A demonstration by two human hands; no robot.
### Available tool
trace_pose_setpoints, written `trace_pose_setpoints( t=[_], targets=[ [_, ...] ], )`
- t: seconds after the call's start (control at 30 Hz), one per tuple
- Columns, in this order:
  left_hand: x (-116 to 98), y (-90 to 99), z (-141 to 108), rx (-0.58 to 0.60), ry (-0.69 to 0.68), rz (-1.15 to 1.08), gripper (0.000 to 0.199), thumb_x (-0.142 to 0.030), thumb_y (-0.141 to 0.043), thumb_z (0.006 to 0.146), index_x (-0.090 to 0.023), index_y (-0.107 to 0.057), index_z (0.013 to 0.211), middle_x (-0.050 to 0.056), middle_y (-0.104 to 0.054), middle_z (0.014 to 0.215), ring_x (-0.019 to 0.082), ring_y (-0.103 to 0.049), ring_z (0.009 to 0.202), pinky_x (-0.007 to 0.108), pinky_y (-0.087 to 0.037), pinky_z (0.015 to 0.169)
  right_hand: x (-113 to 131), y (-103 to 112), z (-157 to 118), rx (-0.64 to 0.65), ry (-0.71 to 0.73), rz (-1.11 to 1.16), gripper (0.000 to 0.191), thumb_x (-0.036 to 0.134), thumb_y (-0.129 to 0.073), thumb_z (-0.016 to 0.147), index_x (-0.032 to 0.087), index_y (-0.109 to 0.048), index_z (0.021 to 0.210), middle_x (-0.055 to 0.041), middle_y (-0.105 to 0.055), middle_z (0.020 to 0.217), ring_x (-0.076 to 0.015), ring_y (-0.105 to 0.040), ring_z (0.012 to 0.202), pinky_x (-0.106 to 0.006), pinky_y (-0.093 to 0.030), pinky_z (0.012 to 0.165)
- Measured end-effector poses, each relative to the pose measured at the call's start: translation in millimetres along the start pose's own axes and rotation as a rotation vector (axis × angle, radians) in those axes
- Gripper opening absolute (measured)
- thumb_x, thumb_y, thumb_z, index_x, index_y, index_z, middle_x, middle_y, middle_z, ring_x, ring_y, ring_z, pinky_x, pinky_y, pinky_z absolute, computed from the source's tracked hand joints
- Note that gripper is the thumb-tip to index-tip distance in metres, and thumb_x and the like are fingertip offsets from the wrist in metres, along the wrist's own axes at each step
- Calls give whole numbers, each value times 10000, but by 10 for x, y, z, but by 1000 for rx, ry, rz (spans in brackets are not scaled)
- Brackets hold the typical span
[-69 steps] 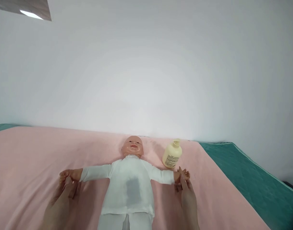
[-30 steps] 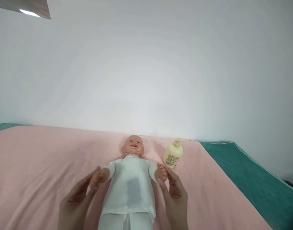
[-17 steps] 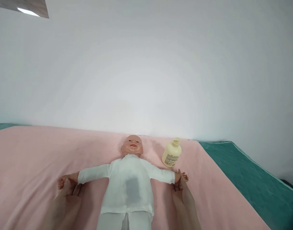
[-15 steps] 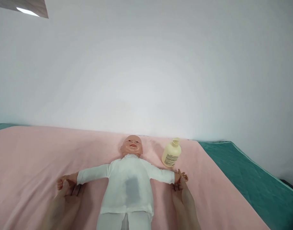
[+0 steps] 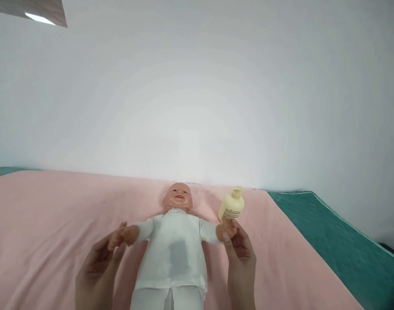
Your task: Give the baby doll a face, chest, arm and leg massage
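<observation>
A baby doll (image 5: 171,228) in a white top and trousers lies on its back, head toward the wall. A grey patch of shadow falls on its belly. My left hand (image 5: 98,262) is closed around the doll's hand on the left side. On the other side, my right hand (image 5: 242,258) grips the doll's other hand between thumb and fingers. Both doll arms are raised off the cloth and angled toward me. A pale yellow pump bottle (image 5: 232,203) stands just behind my right hand, its lower part partly covered by the doll's hand and my fingers.
A pink cloth (image 5: 48,215) with some creases lies under the doll. Green padded material (image 5: 339,232) shows beyond its right edge and at the far left corner. A white wall (image 5: 197,94) rises directly behind. Something brownish with a bright strip hangs at the top left.
Both my hands have lifted the doll's arms from spread out flat on the cloth and brought them up and inward. The doll's body and the bottle stay in place.
</observation>
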State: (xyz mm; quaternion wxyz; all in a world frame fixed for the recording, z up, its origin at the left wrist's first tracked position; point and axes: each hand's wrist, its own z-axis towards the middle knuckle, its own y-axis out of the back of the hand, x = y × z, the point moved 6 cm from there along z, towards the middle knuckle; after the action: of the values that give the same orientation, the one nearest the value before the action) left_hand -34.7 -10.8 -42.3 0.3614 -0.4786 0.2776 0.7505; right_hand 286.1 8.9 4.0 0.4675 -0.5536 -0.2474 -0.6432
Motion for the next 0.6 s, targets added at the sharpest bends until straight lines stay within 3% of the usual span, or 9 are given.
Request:
trace_pose_setpoints(
  t=[0.07, 0.1, 0.23, 0.37, 0.6],
  targets=[
    [-82, -137, -76, 108, 17, 34, 273, -320, -576, 884, -266, -607, 1150, 38, -643, 1250, 251, -575, 1184, 356, -561, 912, 41, -179, -109, 181, 73, -68, 338, 354, -690, 839, 224, -645, 1149, -98, -639, 1199, -276, -593, 1105, -386, -541, 888],
    [-153, -204, -104, 180, -62, 70, 263, -300, -597, 868, -272, -625, 1128, 30, -661, 1221, 254, -573, 1185, 364, -557, 922, 52, -272, -168, 290, 128, -112, 291, 315, -671, 856, 231, -656, 1134, -97, -647, 1182, -271, -605, 1085, -392, -544, 889],
    [-418, -379, -225, 401, -656, 219, 352, -177, -603, 840, -296, -607, 1171, -14, -678, 1189, 198, -577, 1184, 335, -469, 1040, 145, -577, -429, 665, 509, -269, 311, 160, -570, 901, 298, -651, 1168, -52, -652, 1174, -229, -592, 1104, -430, -469, 1007],
    [-415, -417, -236, 434, -869, 337, 435, -127, -573, 841, -271, -557, 1251, -13, -667, 1211, 161, -574, 1189, 293, -414, 1084, 205, -656, -510, 732, 696, -339, 359, 118, -521, 922, 309, -619, 1210, -42, -661, 1145, -200, -602, 1076, -433, -451, 1028],
    [-394, -454, -266, 480, -957, 399, 409, -128, -567, 855, -237, -546, 1248, -4, -662, 1220, 143, -533, 1234, 298, -337, 1130, 253, -662, -525, 788, 749, -381, 351, 88, -507, 915, 299, -629, 1169, -29, -662, 1150, -188, -600, 1077, -430, -433, 1043]
  ],
)
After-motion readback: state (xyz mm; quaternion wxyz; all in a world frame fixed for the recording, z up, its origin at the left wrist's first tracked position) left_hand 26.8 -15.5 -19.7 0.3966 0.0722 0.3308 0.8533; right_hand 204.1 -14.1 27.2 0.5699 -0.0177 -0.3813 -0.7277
